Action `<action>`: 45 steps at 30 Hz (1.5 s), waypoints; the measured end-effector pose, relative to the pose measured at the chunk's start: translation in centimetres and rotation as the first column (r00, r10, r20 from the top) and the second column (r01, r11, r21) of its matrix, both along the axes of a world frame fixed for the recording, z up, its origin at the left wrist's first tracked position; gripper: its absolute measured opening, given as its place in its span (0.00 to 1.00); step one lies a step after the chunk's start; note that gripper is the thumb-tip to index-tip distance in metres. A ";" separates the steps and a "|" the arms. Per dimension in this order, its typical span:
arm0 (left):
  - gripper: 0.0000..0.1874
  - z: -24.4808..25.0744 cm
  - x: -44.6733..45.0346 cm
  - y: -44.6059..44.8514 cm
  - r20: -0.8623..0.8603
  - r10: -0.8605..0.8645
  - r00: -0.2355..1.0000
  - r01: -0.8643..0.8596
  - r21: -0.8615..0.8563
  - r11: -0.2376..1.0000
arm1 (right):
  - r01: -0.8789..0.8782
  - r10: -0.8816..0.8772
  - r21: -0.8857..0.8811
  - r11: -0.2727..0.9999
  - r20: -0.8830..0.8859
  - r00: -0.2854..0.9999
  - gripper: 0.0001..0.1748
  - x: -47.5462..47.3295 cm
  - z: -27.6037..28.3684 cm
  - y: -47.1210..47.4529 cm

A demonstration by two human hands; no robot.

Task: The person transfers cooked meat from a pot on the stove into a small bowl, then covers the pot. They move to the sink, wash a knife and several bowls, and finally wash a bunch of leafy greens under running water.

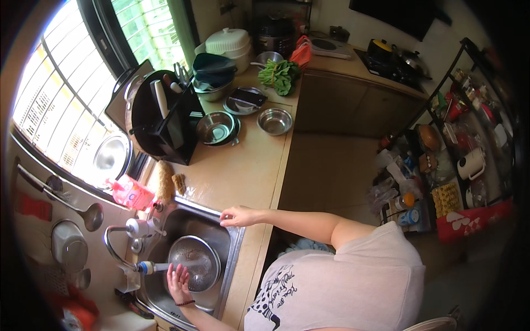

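My left hand (179, 283), with a dark beaded bracelet at the wrist, is held palm up with its fingers apart beside the faucet nozzle (145, 267). Water flows from the nozzle over a round metal bowl (207, 273) in the stainless steel sink (236, 244). Nothing is held in that hand. My right hand (238, 216) is over the sink's rim near the counter, fingers loosely bent and empty; whether it touches the rim cannot be told.
A pink bottle (131, 193), a loofah (165, 180) and a black knife block (174, 128) stand by the window. Metal bowls (274, 121) and leafy greens (279, 77) lie farther along the counter (248, 165). Utensils, including a ladle (93, 217), hang on the wall.
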State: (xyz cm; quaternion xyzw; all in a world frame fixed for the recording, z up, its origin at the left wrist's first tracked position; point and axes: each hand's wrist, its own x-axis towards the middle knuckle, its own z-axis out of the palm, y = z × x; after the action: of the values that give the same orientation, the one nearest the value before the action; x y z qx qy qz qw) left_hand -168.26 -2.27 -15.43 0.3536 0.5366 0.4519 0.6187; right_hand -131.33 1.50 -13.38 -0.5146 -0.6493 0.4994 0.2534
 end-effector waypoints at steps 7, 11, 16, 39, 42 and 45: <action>0.30 -4.7 0.4 -1.4 -0.728 -0.342 0.594 0.180 -0.294 0.939 | 0.370 -0.431 0.292 0.882 0.181 0.884 0.21 10.6 2.4 -0.7; 0.24 -3.6 0.9 -2.6 -0.674 -0.026 0.738 0.047 0.013 0.999 | 0.527 -0.689 0.519 0.673 0.181 0.702 0.18 21.7 3.1 2.7; 0.23 -3.9 5.1 -3.8 -0.769 0.155 0.620 -0.113 0.108 0.988 | 0.465 -0.868 0.754 0.464 0.282 0.409 0.17 36.0 4.4 12.1; 0.20 2.3 24.5 -9.5 -0.861 0.288 0.419 -0.413 0.102 0.905 | 0.089 0.161 -0.166 0.982 0.985 0.065 0.30 55.0 6.3 36.2; 0.20 2.3 25.8 -8.4 -0.850 0.278 0.447 -0.386 0.096 0.917 | -0.071 0.140 -0.139 0.988 0.990 0.014 0.27 54.8 6.6 34.6; 0.20 1.9 26.6 -7.3 -0.854 0.230 0.466 -0.386 0.037 0.922 | -0.161 0.063 -0.041 0.986 0.989 0.134 0.25 54.8 6.3 33.0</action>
State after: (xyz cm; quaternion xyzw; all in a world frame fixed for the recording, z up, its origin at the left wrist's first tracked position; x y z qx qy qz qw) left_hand -141.63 -9.56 -13.52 0.3735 0.8571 0.2824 0.2146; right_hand -76.53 34.51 -7.03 -0.6555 -0.7111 0.0335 -0.2520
